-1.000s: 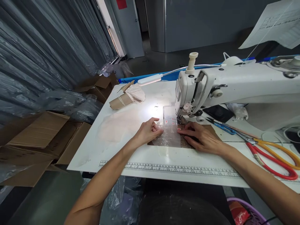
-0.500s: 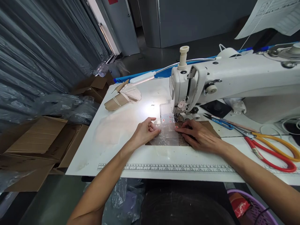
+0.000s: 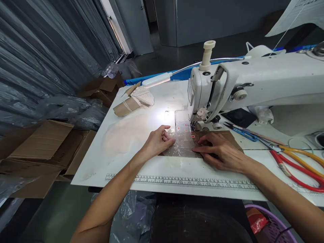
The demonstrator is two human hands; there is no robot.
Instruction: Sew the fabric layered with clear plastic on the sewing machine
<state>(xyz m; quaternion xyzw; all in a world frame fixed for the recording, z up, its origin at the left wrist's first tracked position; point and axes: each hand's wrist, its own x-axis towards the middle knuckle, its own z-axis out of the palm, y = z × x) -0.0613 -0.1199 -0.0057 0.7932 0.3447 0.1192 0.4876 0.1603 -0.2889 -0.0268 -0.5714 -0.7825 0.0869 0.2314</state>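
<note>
Far left, off the worktop (image 3: 121, 158): flattened cardboard boxes (image 3: 37, 148) on the floor beside grey plastic sheeting, out of the way of the sewing. On the worktop's back left corner, a cardboard roll bound with bands (image 3: 126, 107) and a pale lace bundle (image 3: 144, 96) sit well apart from the hands, probably stock kept within reach. A printed ruler strip (image 3: 182, 182) runs along the near edge. Left hand (image 3: 157, 141): fingers loosely curled, fingertips pressing the left edge of the clear plastic piece (image 3: 182, 145), not gripping it, just pinning it flat against the worktop. The plastic piece lies over a brown card backing (image 3: 227, 136), its far end under the sewing machine (image 3: 253, 84) at the needle, where small red marks show; whether the presser foot is down I cannot tell from this angle. A gooseneck lamp (image 3: 157, 80) throws light on that spot. Right hand (image 3: 220, 152): flat and open, fingers spread along the right side of the piece, holding plastic and card together and square to the needle. Right of that, blue snips (image 3: 240, 131) and 1 pair of red-and-orange scissors (image 3: 296, 162) lie near.
</note>
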